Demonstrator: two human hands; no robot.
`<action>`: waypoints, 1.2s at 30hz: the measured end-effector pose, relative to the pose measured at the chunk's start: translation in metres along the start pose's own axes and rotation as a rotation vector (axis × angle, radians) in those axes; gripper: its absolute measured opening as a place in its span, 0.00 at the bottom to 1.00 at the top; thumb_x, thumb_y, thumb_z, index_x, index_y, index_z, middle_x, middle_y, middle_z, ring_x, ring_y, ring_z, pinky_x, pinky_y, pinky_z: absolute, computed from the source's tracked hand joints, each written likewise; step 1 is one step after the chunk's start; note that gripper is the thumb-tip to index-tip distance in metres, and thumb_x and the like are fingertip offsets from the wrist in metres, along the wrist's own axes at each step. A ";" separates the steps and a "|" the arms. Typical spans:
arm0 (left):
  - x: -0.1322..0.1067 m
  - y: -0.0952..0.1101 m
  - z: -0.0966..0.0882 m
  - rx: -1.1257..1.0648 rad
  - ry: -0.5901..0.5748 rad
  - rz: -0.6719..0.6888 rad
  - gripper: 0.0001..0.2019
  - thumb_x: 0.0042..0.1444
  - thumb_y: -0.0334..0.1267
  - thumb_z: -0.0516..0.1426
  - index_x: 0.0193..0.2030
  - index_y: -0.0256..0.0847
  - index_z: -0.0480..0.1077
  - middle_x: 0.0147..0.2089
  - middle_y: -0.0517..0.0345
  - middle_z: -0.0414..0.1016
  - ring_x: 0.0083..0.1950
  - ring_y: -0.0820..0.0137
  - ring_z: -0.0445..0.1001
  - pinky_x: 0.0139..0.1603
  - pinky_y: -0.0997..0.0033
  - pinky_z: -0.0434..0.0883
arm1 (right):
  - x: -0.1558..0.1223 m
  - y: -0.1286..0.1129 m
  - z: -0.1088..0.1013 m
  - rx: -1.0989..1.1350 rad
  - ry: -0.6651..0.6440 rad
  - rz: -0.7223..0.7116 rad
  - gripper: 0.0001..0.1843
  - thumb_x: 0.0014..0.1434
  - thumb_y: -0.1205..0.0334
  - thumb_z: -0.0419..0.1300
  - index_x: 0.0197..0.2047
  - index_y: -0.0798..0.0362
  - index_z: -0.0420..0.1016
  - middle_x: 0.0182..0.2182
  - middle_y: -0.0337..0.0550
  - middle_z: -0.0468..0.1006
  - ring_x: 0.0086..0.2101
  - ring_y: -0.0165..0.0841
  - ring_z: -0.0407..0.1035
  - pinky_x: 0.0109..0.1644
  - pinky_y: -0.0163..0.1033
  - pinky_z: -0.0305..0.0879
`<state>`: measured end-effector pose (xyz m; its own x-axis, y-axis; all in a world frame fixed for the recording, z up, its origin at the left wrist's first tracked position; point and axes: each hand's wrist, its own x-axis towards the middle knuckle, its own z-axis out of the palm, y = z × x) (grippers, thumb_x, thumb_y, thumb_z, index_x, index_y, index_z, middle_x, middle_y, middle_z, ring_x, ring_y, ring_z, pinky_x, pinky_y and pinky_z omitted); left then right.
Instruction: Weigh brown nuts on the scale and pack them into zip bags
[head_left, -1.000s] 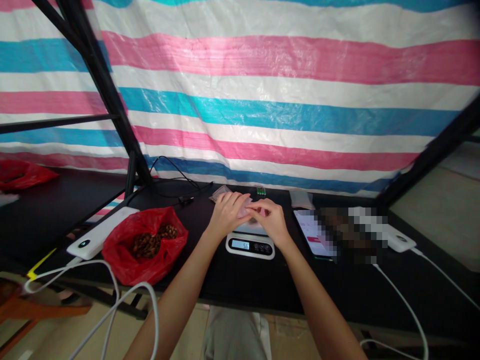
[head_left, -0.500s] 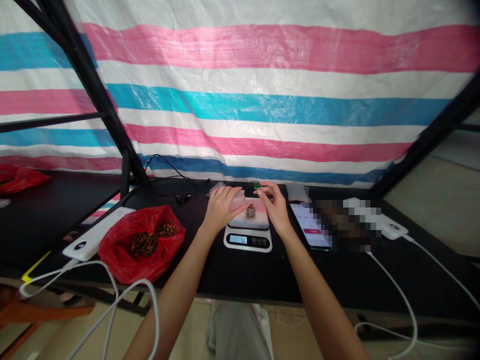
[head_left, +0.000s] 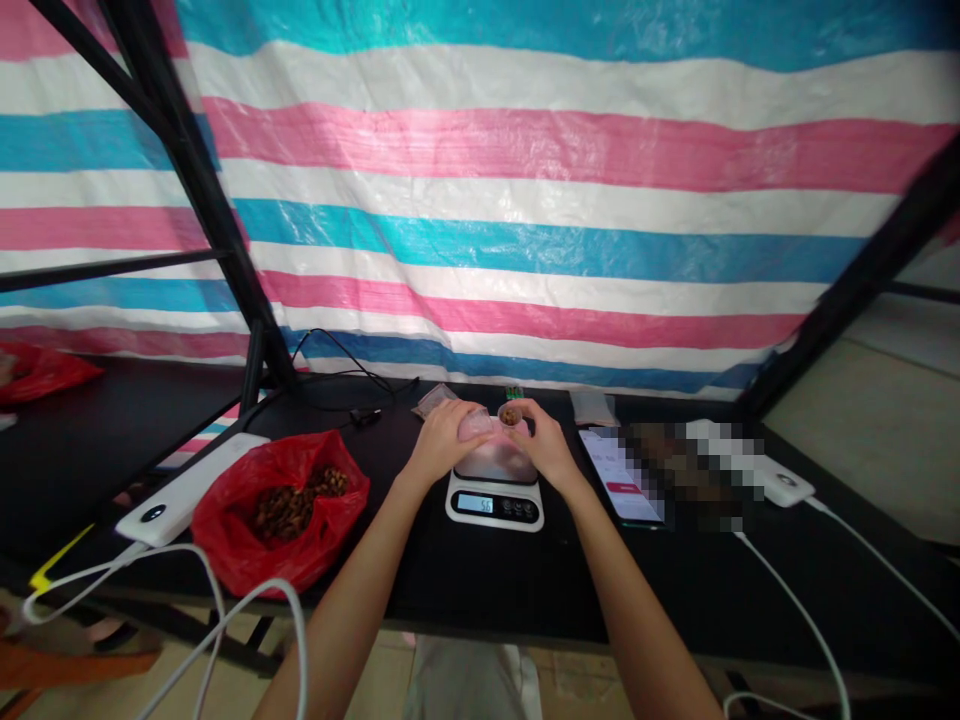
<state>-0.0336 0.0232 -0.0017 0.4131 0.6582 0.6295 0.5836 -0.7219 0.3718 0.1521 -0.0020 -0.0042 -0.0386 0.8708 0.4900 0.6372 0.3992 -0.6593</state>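
Note:
My right hand [head_left: 541, 440] is closed on a small round cup [head_left: 510, 417] with brown pieces inside, lifted above the rear of a white digital scale [head_left: 495, 508]. Between the fingers of my left hand [head_left: 442, 436] is a small clear plastic bag [head_left: 474, 424], close to the cup's left side. The scale's pinkish plate [head_left: 496, 462] is partly covered by my hands, and its display is lit with digits. An open red plastic bag [head_left: 225, 520] holding brown dried pieces [head_left: 289, 510] lies to the left of my left forearm.
A phone [head_left: 619, 480] with a lit screen lies right of the scale, beside a blurred-out patch. White power banks [head_left: 187, 495] with cables lie on both sides. Flat clear bags [head_left: 592, 408] and a green item [head_left: 514, 393] lie behind. Black frame posts [head_left: 202, 200] flank a striped sheet.
My right hand has taken hold of the small cup and raised it off the scale plate. My left hand stays beside it with the clear bag. The view has tilted up slightly.

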 end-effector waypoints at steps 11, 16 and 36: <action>0.002 0.000 0.012 -0.223 0.032 -0.118 0.19 0.47 0.46 0.59 0.44 0.38 0.69 0.41 0.54 0.74 0.42 0.66 0.71 0.46 0.65 0.67 | -0.004 -0.022 -0.005 -0.197 0.120 -0.326 0.15 0.55 0.67 0.54 0.47 0.50 0.67 0.44 0.46 0.72 0.46 0.39 0.64 0.49 0.45 0.60; 0.002 0.003 0.010 -0.267 0.012 -0.115 0.18 0.47 0.47 0.59 0.42 0.38 0.69 0.38 0.55 0.74 0.39 0.67 0.71 0.43 0.67 0.67 | -0.007 -0.034 -0.014 -0.454 0.111 -0.394 0.16 0.58 0.66 0.53 0.50 0.46 0.68 0.48 0.44 0.70 0.49 0.39 0.61 0.49 0.45 0.56; 0.003 0.019 -0.001 -0.538 -0.035 -0.150 0.18 0.45 0.44 0.61 0.41 0.35 0.69 0.36 0.57 0.73 0.37 0.70 0.71 0.40 0.73 0.68 | -0.019 -0.028 -0.014 -0.779 0.144 -0.562 0.21 0.61 0.69 0.49 0.57 0.45 0.62 0.53 0.43 0.68 0.48 0.38 0.60 0.45 0.43 0.54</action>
<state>-0.0222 0.0112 0.0073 0.3812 0.7620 0.5236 0.2024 -0.6214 0.7569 0.1453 -0.0337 0.0130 -0.4312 0.5469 0.7176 0.8878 0.3992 0.2291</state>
